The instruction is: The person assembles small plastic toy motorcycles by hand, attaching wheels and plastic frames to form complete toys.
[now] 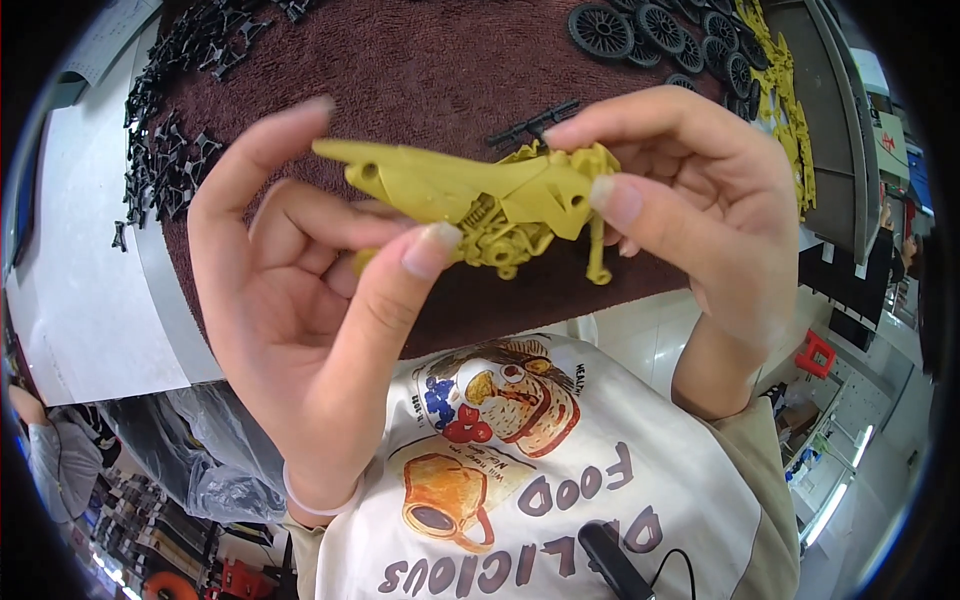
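A yellow plastic toy motorcycle body (pixel 480 190), without wheels, is held up between both hands above the dark red cloth. My left hand (pixel 300 260) pinches its lower left part between thumb and fingers, with the index finger raised clear of it. At the other end, my right hand (pixel 700 190) grips the front, thumb on the near side and fingers behind. A short fork leg points down beside the right thumb. Just behind the body, near my right fingertips, a black handlebar-like part (pixel 533 124) shows, partly hidden; I cannot tell whether it is attached.
Dark red towelling cloth (pixel 400 50) covers the table. Small black plastic parts (pixel 180 150) lie scattered along its left side. Several black spoked toy wheels (pixel 600 32) are heaped at the far right, next to a row of yellow parts (pixel 785 90). A grey raised edge (pixel 850 130) borders the right.
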A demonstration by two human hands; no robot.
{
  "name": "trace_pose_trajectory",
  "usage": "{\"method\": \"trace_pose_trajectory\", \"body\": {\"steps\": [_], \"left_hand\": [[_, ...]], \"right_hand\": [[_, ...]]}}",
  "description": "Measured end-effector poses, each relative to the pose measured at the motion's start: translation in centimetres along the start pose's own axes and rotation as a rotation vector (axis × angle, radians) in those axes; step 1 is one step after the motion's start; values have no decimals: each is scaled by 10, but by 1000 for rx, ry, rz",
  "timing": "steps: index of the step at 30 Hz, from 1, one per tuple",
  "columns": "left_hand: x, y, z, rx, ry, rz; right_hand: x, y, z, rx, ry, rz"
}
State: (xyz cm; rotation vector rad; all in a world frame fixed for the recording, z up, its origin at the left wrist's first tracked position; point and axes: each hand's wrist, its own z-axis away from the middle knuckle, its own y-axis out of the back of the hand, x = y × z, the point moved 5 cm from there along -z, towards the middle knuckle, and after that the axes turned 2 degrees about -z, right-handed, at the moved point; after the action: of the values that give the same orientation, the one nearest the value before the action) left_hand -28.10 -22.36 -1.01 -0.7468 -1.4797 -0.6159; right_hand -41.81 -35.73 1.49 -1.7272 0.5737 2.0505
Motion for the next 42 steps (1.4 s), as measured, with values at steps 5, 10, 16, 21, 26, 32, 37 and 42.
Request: {"method": "trace_pose_trajectory", "body": {"steps": [5, 10, 16, 21, 26, 32, 37, 42], "left_hand": [[4, 5, 0, -218, -1, -319], [7, 10, 4, -75, -400, -701], [-5, 3, -2, -238, -434, -816], [-3, 3, -5, -250, -415, -821], [1, -1, -4, -280, -470, -935], [4, -5, -1, -266, -454, -933], [8, -10, -1, -260, -466, -896], [6, -10, 2, -243, -417, -935]], "right_hand": [[10, 4, -8, -29, 48, 72], [11, 4, -8, -20, 5, 204], [7, 3, -4, 101, 117, 455], [0, -3, -1, 58, 243, 552], [-4, -5, -3, 19, 227, 638], [-8, -3, -4, -18, 268, 539], [-19, -1, -4, 9, 18, 583], [5, 9, -7, -27, 153, 513]]}}
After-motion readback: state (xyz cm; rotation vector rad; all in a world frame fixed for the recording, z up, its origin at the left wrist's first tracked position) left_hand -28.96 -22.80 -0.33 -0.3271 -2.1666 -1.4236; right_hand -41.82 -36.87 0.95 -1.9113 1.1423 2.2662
